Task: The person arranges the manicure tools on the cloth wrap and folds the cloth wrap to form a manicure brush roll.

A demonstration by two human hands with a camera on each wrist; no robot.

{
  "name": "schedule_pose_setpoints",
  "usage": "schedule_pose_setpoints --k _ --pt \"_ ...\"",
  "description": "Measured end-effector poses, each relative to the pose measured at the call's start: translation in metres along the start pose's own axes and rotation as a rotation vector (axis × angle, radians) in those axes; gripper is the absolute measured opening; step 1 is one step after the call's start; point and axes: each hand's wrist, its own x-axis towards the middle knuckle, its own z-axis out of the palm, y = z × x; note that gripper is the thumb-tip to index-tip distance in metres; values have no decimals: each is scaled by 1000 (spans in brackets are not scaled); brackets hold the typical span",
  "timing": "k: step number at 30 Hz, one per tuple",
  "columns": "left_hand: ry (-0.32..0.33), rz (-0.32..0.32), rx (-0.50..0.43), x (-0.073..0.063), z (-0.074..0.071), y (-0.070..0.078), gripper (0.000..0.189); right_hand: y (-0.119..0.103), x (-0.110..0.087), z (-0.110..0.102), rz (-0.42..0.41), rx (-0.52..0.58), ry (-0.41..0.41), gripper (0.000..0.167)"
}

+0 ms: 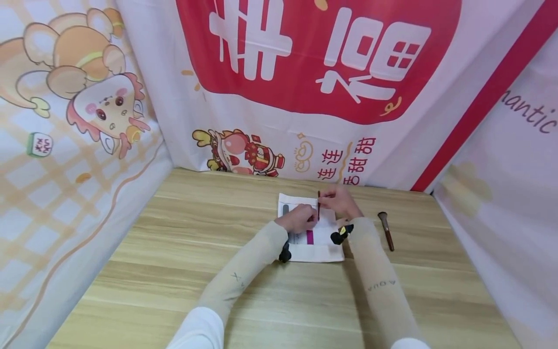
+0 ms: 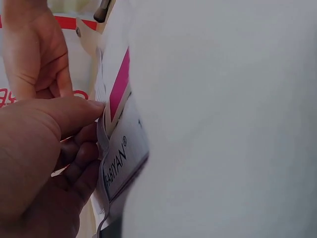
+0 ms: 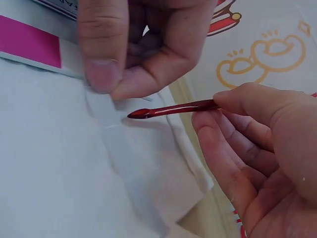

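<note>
A white fabric roll (image 1: 323, 253) lies unfolded on the table, with both hands over its far part. My left hand (image 1: 301, 218) pinches the edge of a fabric strip (image 3: 106, 119) between thumb and fingers. My right hand (image 1: 342, 201) pinches a slim, glossy dark-red stick (image 3: 168, 109) by one end. Its tapered tip points at the strip, close to the left fingertips. Tucked in the roll are a flat white item with a magenta band (image 3: 32, 42) and a piece lettered FABIYAN (image 2: 121, 163), partly hidden by fabric.
A makeup brush (image 1: 386, 231) with a dark wooden handle lies on the table (image 1: 183, 242) to the right of the roll. Printed cloth curtains (image 1: 270, 106) stand along the back and both sides. A large pale surface (image 2: 228, 119) blocks much of the left wrist view.
</note>
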Motion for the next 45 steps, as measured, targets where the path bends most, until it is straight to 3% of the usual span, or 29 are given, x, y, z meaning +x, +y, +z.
schedule_pose_setpoints --k 8,11,16,20,23,29,36,45 --pt "52 46 43 1 6 -4 26 7 -10 5 34 -1 -45 22" --pt "37 36 51 -5 -1 7 24 5 -14 4 71 20 -107 23" --pt "25 2 47 -8 -1 11 22 -2 -20 6 150 75 -192 27" --pt "33 1 47 -10 -2 14 20 -9 -22 6 191 48 -217 24" --pt "38 6 44 -11 -3 15 19 -12 -20 4 208 -45 -225 18" --pt "30 5 40 -10 -2 14 17 -19 -10 2 243 -279 -138 18" --pt "31 13 45 -11 -1 13 17 -15 -2 12 282 -194 -52 12" --pt "37 -14 79 -11 -3 15 11 -18 -7 17 292 -191 -63 7"
